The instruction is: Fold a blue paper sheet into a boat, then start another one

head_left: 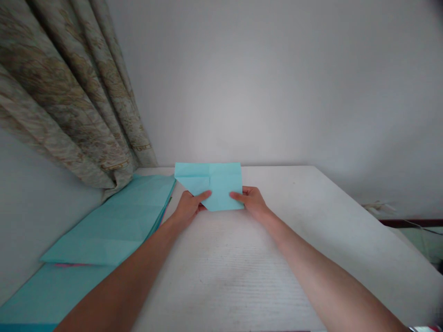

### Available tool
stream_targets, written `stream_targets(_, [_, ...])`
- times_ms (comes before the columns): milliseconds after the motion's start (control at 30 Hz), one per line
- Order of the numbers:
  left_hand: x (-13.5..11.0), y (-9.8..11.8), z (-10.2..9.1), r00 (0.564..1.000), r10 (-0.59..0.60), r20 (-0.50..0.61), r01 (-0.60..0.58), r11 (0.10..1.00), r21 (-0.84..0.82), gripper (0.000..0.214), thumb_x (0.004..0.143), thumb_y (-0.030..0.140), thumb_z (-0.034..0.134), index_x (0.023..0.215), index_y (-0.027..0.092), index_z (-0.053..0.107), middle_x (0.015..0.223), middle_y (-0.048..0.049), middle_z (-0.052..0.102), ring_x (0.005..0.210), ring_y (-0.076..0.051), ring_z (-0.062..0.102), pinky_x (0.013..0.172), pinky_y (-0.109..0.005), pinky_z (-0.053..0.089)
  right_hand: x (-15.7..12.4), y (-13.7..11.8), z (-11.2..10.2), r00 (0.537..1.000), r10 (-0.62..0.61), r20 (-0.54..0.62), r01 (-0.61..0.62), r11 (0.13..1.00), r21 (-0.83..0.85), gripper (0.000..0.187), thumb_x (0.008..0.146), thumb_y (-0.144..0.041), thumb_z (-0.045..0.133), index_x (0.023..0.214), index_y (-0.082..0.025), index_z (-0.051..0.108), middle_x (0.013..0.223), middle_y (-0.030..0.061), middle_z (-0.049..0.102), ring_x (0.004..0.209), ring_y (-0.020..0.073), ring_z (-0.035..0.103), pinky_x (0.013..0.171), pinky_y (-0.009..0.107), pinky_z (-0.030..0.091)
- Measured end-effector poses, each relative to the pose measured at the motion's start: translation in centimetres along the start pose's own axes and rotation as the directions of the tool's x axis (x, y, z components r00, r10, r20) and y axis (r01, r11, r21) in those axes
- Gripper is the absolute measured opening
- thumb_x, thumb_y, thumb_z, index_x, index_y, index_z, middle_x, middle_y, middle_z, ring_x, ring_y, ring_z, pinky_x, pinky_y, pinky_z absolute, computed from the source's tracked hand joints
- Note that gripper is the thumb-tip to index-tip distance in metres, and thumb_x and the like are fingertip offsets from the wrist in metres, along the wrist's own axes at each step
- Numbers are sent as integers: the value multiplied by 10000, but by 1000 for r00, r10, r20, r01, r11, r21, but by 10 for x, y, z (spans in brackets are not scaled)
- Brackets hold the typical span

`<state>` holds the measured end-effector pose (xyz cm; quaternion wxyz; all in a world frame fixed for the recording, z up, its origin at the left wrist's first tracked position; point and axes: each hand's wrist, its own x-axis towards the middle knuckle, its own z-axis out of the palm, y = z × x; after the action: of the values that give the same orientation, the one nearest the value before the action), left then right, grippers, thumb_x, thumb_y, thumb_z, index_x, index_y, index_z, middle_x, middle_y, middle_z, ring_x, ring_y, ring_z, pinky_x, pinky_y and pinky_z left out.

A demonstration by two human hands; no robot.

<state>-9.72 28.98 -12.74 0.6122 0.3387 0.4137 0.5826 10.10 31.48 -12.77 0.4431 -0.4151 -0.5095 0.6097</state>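
A light blue sheet of paper (224, 184) with crease lines is held up over the far part of the table, its lower left corner folded at a slant. My left hand (192, 203) pinches it at that slanted edge, thumb on the front and fingers behind. On the right edge, my right hand (253, 199) grips the sheet the same way, thumb in front. The fingers behind the paper are mostly hidden.
The white table (221, 276) meets a pale wall (242, 83) at the back. Larger light blue sheets (110, 221) lie stacked on the left, with pink edges showing beneath. A patterned curtain (76, 92) hangs down to them. A cable (420, 226) shows beyond the table's right edge.
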Motion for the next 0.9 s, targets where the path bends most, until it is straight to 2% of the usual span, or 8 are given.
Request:
stream_targets(100, [1, -1, -1, 1000, 25, 5, -26, 999, 43, 576, 599, 169, 785, 1135, 137, 575, 1099, -149, 656, 831, -274, 673, 613, -396, 598, 2, 1, -1, 997, -31, -71, 32, 999, 8, 306, 570, -370, 775, 782, -160, 706, 788, 60, 708, 628, 184, 626, 630, 319, 491])
stream_targets(233, [1, -2, -1, 997, 40, -61, -35, 997, 70, 491, 602, 153, 779, 1060, 119, 609, 1045, -145, 674, 780, -258, 679, 594, -382, 599, 4, 1, 0, 986, -70, -153, 67, 997, -26, 247, 565, -378, 771, 624, -168, 655, 593, 5, 639, 481, 125, 526, 473, 248, 404])
stream_targets(333, [2, -1, -1, 995, 52, -84, -46, 997, 67, 434, 601, 141, 775, 1007, 116, 627, 1024, -136, 682, 769, -252, 679, 587, -378, 600, 4, -1, 0, 976, -86, -201, 77, 996, -50, 277, 574, -407, 755, 558, -171, 611, 491, -20, 559, 420, 106, 460, 421, 236, 361])
stream_targets(400, [3, -1, -2, 994, 52, -92, -48, 998, 44, 399, 605, 138, 772, 977, 107, 631, 1018, -137, 683, 777, -251, 678, 604, -379, 601, 4, -2, 0, 974, -91, -207, 82, 995, -48, 325, 603, -459, 725, 534, -172, 588, 467, -13, 538, 411, 117, 469, 417, 247, 378])
stream_targets(533, [5, 0, -3, 992, 50, -119, -56, 998, -42, 341, 632, 108, 747, 952, 95, 629, 999, -141, 688, 794, -235, 678, 676, -372, 597, 5, -5, -1, 976, -82, -200, 88, 996, 22, 389, 666, -545, 641, 600, -163, 606, 542, 43, 607, 440, 152, 543, 417, 264, 408])
stream_targets(633, [4, 1, -2, 997, 44, -69, -51, 994, -97, 334, 654, 93, 729, 972, 104, 629, 1018, -138, 685, 805, -223, 678, 707, -354, 593, 4, -6, 0, 986, -86, -141, 88, 996, 5, 337, 672, -497, 640, 637, -161, 622, 502, 27, 596, 433, 142, 545, 428, 251, 410])
stream_targets(767, [2, 1, -1, 1000, 30, -3, -30, 992, -124, 396, 672, 102, 721, 1052, 129, 612, 1059, -133, 675, 819, -216, 677, 704, -329, 592, -1, -5, 4, 998, -57, 25, 58, 997, -52, 217, 599, -358, 699, 666, -159, 642, 530, 11, 616, 473, 142, 568, 470, 255, 428])
stream_targets(900, [1, 1, 0, 1000, 28, 9, -27, 993, -113, 449, 667, 112, 729, 1093, 136, 593, 1061, -132, 672, 823, -221, 676, 706, -346, 591, -6, -3, 8, 983, -33, 181, 63, 984, -164, 248, 590, -353, 739, 678, -136, 657, 589, 45, 645, 516, 145, 573, 511, 273, 444])
